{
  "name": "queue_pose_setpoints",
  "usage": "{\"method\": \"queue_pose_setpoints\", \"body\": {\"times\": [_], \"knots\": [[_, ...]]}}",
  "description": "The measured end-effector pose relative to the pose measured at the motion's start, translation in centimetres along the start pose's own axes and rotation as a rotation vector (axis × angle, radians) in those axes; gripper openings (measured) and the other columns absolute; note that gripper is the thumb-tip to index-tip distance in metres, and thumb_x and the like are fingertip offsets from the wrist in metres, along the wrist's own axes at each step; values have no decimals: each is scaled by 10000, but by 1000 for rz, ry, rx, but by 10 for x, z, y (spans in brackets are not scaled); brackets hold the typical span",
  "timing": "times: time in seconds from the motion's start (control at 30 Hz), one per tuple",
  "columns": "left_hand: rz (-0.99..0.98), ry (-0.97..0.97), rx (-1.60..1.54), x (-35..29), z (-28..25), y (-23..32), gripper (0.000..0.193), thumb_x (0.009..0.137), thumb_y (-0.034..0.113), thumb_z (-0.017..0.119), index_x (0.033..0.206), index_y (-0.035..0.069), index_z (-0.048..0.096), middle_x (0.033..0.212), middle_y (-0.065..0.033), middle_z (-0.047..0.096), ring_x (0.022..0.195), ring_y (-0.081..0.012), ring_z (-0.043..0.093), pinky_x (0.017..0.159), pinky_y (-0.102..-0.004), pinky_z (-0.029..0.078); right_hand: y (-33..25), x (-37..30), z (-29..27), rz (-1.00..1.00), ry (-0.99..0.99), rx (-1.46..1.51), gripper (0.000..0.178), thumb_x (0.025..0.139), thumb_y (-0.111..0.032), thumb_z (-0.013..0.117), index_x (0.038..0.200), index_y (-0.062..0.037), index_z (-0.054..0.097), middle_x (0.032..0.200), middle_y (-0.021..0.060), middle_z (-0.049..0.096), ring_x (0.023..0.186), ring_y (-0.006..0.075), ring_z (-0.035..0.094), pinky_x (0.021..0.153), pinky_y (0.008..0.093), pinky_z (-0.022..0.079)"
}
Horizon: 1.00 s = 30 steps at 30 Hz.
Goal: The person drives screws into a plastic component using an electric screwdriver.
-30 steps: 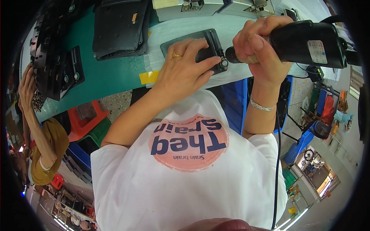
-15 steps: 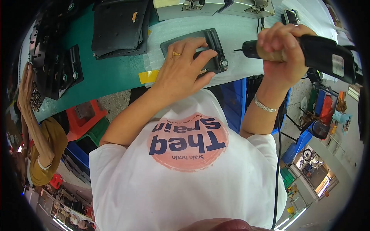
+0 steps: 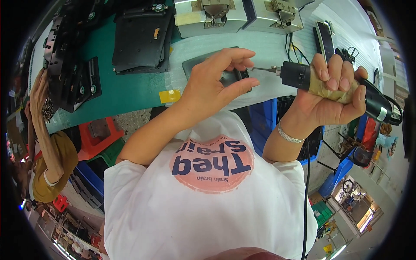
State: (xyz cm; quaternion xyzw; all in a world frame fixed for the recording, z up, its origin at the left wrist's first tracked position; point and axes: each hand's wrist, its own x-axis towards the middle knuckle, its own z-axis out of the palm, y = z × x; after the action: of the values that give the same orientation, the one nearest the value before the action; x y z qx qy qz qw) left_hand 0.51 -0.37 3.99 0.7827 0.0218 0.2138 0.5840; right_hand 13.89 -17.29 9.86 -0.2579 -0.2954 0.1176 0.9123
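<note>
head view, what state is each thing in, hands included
black plate: lying on white sheet, partly hidden
left grip: open over the plate, touching or not unclear
electric screwdriver: held, bit pointing left, running or not unclear
right grip: closed around the screwdriver
dark panels: stacked
yellow tape: lying flat at the sheet's edge

A green-topped counter (image 3: 128, 91) carries a stack of flat black plates (image 3: 141, 48). Left of that stack lie black panels (image 3: 95, 76) and small metal parts (image 3: 48, 109); right of it, white foam sheeting (image 3: 262, 47) bearing one dark plate (image 3: 197, 61); nearer the wearer and slightly right, a strip of yellow tape (image 3: 169, 96).
</note>
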Motion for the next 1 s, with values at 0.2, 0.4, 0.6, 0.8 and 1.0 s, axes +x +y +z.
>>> {"method": "queue_pose_setpoints", "body": {"times": [0.2,0.4,0.6,0.8,1.0], "knots": [[-149,-82,-222,-1,-1,2,321,900,46,751,1208,16,663,1040,-53,726,948,-104,672,806,-235,526,1,-4,2,-26,-32,20,328,985,-269,495,1267,-126,581,814,32,605,706,173,542,704,392,445],[-317,-95,-375,-5,-2,5,265,931,14,708,1194,7,675,1047,-73,732,984,-125,685,789,-204,521,1,-9,0,-43,-30,3,331,979,-266,497,1267,-126,578,811,35,598,710,176,542,704,390,443],[-375,-30,-747,-13,-2,-9,305,900,-53,701,1200,6,685,1071,-104,722,999,-170,698,887,-278,567,-8,-13,9,-89,45,45,317,957,-266,522,1224,-114,600,771,39,587,671,167,523,662,370,420],[-362,-58,-1186,-22,-4,-19,328,901,-77,679,1216,15,684,1115,-117,699,1015,-204,697,948,-328,562,-13,-16,9,-96,75,66,312,937,-247,550,1205,-95,603,746,41,582,643,163,519,634,361,407],[-347,-76,-1310,-22,-4,-20,333,918,-71,659,1235,28,680,1139,-129,698,1022,-217,705,956,-343,568,-11,-18,10,-102,74,39,299,934,-246,550,1188,-97,603,740,44,580,639,169,526,629,366,409]]}}
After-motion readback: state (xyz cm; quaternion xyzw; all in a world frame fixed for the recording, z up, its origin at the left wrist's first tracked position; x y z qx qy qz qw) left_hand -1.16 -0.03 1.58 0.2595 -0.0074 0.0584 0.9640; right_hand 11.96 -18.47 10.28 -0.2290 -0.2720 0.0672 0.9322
